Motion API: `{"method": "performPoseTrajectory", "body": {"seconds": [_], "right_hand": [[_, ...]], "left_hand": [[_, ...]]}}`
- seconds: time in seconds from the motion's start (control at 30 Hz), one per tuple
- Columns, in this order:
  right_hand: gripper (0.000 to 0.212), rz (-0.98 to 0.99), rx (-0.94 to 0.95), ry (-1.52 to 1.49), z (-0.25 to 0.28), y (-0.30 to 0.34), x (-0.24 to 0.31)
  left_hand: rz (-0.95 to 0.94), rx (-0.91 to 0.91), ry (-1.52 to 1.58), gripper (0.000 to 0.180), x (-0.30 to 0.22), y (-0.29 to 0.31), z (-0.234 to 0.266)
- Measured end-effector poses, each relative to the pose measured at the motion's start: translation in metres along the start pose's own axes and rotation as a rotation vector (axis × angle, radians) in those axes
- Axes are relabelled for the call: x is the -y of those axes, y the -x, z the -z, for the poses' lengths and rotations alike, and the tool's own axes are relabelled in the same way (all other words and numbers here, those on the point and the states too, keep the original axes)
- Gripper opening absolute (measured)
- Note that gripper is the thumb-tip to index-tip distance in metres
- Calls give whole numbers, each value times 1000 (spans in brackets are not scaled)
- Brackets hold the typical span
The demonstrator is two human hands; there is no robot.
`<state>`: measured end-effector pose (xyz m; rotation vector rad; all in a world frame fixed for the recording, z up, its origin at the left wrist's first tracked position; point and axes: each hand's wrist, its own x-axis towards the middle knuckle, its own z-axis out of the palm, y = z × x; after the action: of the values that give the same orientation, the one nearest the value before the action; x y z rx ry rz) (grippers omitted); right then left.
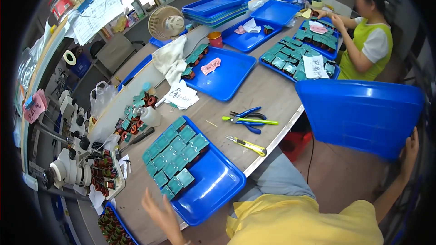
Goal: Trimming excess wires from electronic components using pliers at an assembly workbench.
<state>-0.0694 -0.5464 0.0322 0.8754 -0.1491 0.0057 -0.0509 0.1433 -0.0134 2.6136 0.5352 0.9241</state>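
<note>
My right hand (411, 146) grips the edge of a blue plastic tray (359, 115), held tilted off the right side of the table. Its fingers are partly hidden behind the tray. My left hand (161, 215) is open with the fingers apart, beside the near left corner of another blue tray (222, 179) on the table. Rows of green square circuit boards (170, 154) fill the left part of that tray, while its right part is bare. Nothing is in my left hand.
Blue-handled pliers (247, 120) and a yellow utility knife (247, 145) lie by the table edge. Behind are a blue tray with a pink note (211, 66), a fan (166, 22) and stacked trays (213, 9). A co-worker (368, 36) sits at the right by board-filled trays (290, 56).
</note>
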Motion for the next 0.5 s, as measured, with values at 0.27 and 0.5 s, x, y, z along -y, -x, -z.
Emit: {"method": "performPoseTrajectory", "body": {"seconds": [0.27,0.5], "right_hand": [[50,1124,296,2620,51,-30,-12],[23,458,762,2717,135,-89,-40]], "left_hand": [[-827,541,496,27,-216,-65,-212],[-893,619,287,24,-194,-44,-240]]}}
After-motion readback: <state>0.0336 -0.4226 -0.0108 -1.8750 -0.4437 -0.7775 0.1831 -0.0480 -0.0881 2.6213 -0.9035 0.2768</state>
